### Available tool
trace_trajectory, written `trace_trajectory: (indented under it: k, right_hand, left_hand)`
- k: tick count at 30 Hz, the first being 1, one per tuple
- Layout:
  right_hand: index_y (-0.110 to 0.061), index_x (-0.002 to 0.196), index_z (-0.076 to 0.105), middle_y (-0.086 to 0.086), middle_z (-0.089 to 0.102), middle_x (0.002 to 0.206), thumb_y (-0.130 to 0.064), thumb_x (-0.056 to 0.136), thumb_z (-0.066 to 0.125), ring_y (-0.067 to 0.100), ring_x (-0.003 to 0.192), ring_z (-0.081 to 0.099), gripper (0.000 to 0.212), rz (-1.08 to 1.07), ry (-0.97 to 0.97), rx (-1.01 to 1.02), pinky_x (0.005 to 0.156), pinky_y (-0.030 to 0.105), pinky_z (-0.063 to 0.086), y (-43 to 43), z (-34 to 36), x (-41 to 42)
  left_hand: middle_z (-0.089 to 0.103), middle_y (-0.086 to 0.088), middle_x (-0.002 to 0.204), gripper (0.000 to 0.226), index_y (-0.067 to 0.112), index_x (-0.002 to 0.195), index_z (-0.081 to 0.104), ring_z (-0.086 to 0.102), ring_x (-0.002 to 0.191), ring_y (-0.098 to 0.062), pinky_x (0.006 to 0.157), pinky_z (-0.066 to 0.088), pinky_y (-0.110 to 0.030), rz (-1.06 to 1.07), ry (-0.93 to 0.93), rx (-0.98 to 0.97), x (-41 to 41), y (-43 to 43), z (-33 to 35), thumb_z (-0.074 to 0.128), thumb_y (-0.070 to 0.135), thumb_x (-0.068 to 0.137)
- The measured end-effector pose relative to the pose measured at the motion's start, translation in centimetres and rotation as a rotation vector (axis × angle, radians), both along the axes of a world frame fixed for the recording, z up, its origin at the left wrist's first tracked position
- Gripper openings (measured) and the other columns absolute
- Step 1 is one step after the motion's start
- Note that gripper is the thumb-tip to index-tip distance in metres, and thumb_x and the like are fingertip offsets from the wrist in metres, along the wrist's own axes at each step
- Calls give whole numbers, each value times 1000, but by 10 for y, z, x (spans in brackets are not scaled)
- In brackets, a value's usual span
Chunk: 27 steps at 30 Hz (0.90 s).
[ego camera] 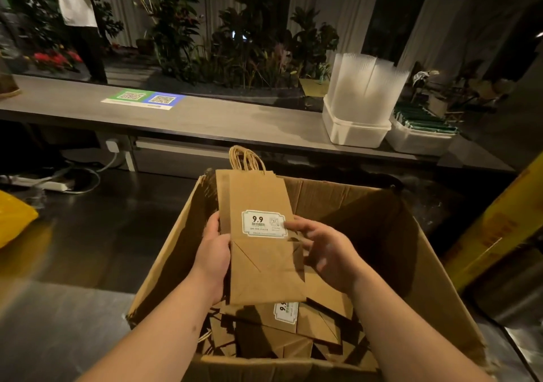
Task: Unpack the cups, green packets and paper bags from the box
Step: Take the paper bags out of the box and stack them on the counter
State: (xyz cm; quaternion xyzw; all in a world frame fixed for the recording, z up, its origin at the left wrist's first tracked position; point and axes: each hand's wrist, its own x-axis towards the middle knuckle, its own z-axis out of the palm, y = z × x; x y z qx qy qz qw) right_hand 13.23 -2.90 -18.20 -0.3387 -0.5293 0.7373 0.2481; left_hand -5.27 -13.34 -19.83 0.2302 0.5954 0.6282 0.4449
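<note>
An open cardboard box (426, 252) stands in front of me with several flat brown paper bags (317, 325) lying in its bottom. Above them I hold a small stack of paper bags (258, 199) with twine handles and a white "9.9" label. My left hand (213, 255) grips the stack's left edge, thumb on the front. My right hand (326, 249) touches the right edge by the label with loosely bent fingers. Stacked clear cups (365, 90) stand in a white tub on the counter, and green packets (423, 120) fill the tub beside it.
A long grey counter (205, 120) runs behind the box, with QR code cards (144, 99) on it. A person (79, 20) stands at the far left among plants. A yellow bag (14, 220) lies at left, and a yellow carton (496, 223) leans at right.
</note>
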Motion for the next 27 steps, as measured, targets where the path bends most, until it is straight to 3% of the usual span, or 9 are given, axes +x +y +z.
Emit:
trace_trajectory:
  k: [2,6,10,12,14,18,20,23,27]
  right_hand:
    - [-24,135,59,5,59,142,-19,98,64,27,123,62,37,18,-23,42,97,42,57,4,-7,-7]
    - [-35,139,44,-2,49,150,-13,91,75,20,139,48,61,-68,-305,391,107,47,52,11,-18,-30]
    - [-41,144,31,-6,52,138,-27,92,76,19,118,63,71,-75,-266,353,94,37,59,21,-29,-37]
    - [-36,152,27,-2,53,144,-37,97,68,18,119,61,68,-101,-343,347,96,36,56,28,-37,-31]
    - [-28,155,28,3,47,152,-45,92,71,21,130,54,77,-36,-642,438,104,41,52,36,-50,-15]
    - [-27,163,4,6,7,171,-39,75,88,38,156,7,123,544,-1450,664,121,61,26,31,-82,18]
    - [-29,163,7,8,16,168,-20,76,89,40,154,17,119,544,-1493,714,117,62,35,27,-82,16]
    - [-25,151,38,7,53,141,-6,80,81,30,129,54,85,460,-1391,742,100,43,55,37,-68,6]
    - [-24,129,62,3,63,120,-3,90,68,22,110,62,45,500,-1412,797,95,34,55,48,-44,8]
  left_hand:
    - [67,0,127,42,45,146,41,66,113,-26,82,57,-46,-2,-18,18,3,3,-1,48,31,107]
    - [70,3,127,42,43,141,48,66,114,-24,87,53,-47,-75,-60,22,5,3,0,44,58,102]
    - [59,11,132,54,42,146,35,54,122,-18,102,46,-50,8,153,-35,5,6,-7,60,21,102]
    - [59,13,130,52,45,139,39,54,122,-14,97,46,-43,59,163,-1,3,6,-9,59,14,102]
    - [59,13,127,47,47,132,42,56,118,-12,93,48,-41,132,184,25,0,5,-7,58,14,102]
    - [59,18,119,44,47,128,43,56,107,-6,89,49,-42,266,213,59,-3,7,-8,57,14,103]
    - [57,22,114,46,45,131,42,55,101,-1,84,48,-35,316,239,58,-3,7,-10,56,11,103]
    - [57,22,113,47,37,139,41,55,99,0,83,50,-32,366,290,52,-5,6,-10,56,10,103]
    - [56,9,130,53,34,148,35,57,113,-10,89,53,-38,396,306,34,-8,7,-10,55,12,104]
